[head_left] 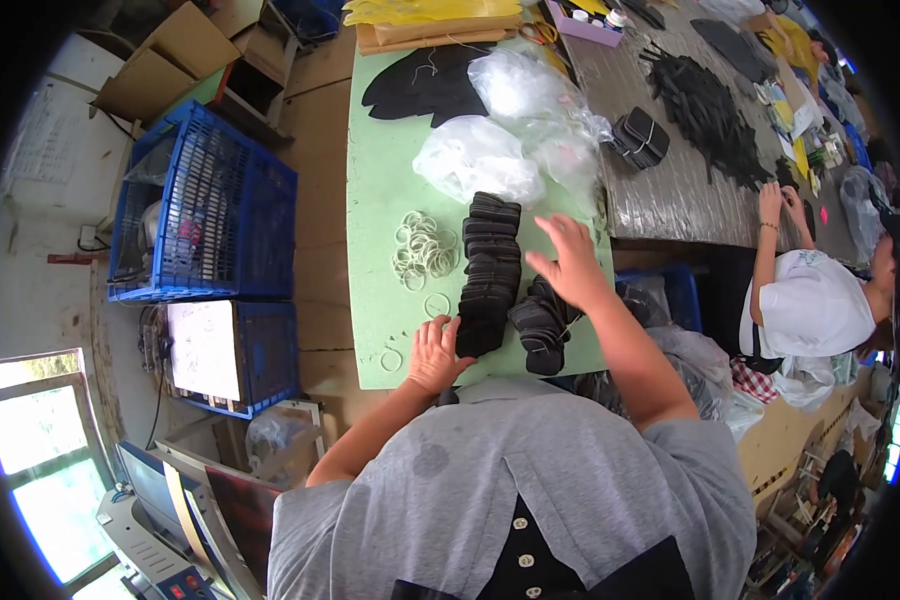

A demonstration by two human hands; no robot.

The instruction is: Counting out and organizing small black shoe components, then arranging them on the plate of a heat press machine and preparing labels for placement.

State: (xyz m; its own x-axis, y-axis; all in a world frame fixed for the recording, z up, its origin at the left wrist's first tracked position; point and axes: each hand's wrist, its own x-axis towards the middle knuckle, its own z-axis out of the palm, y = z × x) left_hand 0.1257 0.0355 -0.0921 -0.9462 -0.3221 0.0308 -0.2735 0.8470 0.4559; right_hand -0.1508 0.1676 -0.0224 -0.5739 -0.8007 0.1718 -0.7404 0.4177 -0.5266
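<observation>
A long row of small flat black pieces, leaning one on another, runs away from me on the green tabletop. My left hand touches the near left end of this row, fingers stretched out and the thumb at the row's near edge. To the right of the row, my right hand is raised with its fingers apart and nothing in them. Below it lie bundles of similar black pieces, apparently tied. Pale rubber bands form a loose pile left of the row, and single loops lie nearer to me.
Clear plastic bags and a black sheet cover the table's far part. A tied black stack and many black strips lie on the grey table. A co-worker works at right. Blue crates stand left.
</observation>
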